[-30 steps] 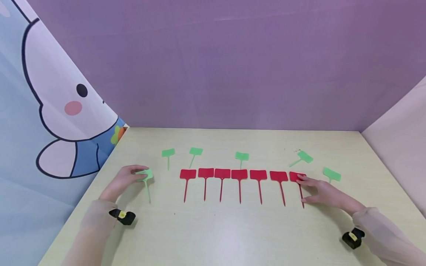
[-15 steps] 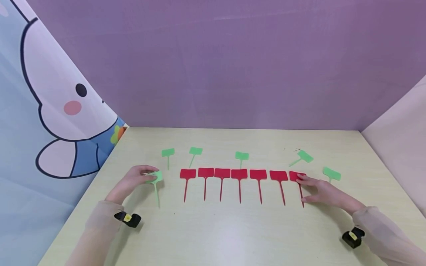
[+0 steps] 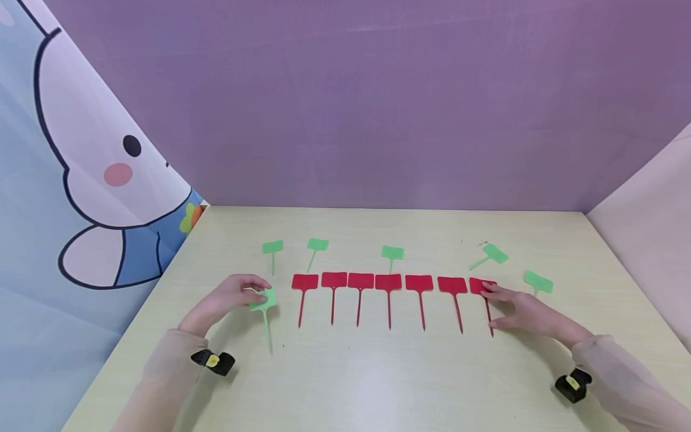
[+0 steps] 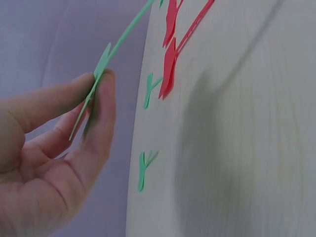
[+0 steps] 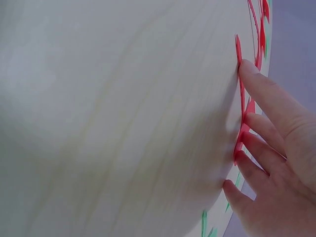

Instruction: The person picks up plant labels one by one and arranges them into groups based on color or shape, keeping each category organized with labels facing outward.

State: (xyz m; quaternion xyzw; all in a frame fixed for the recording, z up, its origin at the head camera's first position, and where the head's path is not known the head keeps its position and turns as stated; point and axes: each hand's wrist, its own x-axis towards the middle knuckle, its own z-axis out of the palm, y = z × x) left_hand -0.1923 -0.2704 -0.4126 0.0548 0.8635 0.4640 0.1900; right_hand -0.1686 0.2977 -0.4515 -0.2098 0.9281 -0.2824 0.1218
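Green flat tag [image 3: 264, 299] (thin plastic) pinched, L hand [image 3: 233, 297].

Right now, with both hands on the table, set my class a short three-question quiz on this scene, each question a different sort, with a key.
1. True or false: the left hand pinches a green tag.
2. How many red tags lie in the row?
3. The right hand rests on: A) the rightmost red tag; B) a green tag; C) bare table.

Key: 1 true; 2 seven; 3 A.

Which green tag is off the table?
The one the left hand pinches, green tag at the red row's left end; the other five lie flat.
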